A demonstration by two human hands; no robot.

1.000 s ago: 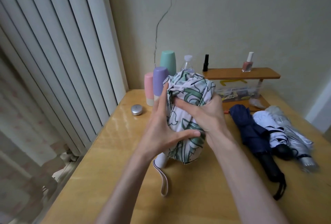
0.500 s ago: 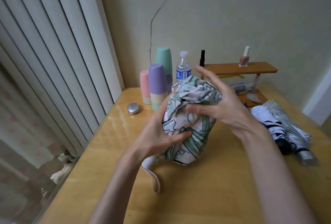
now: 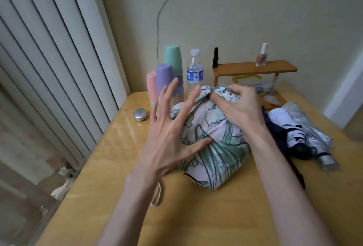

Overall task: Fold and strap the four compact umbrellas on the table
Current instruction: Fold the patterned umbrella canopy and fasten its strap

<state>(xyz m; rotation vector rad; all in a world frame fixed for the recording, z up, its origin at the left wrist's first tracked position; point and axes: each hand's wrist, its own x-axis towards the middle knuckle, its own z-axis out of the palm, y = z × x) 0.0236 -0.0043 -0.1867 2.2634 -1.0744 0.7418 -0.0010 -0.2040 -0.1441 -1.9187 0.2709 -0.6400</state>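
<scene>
Half a second ago the left hand cupped the left side of the floral umbrella. Now its fingers are spread wide and lifted clear of the cloth, and only the thumb tip touches the fabric near the middle. The right hand, then open over the top, has curled down and pinches a gather of cloth at the top end. The floral umbrella sits bunched on the table between both hands, its loop trailing under the left wrist. Just right, partly behind the right forearm, lie the navy umbrella, white umbrella and silver umbrella
</scene>
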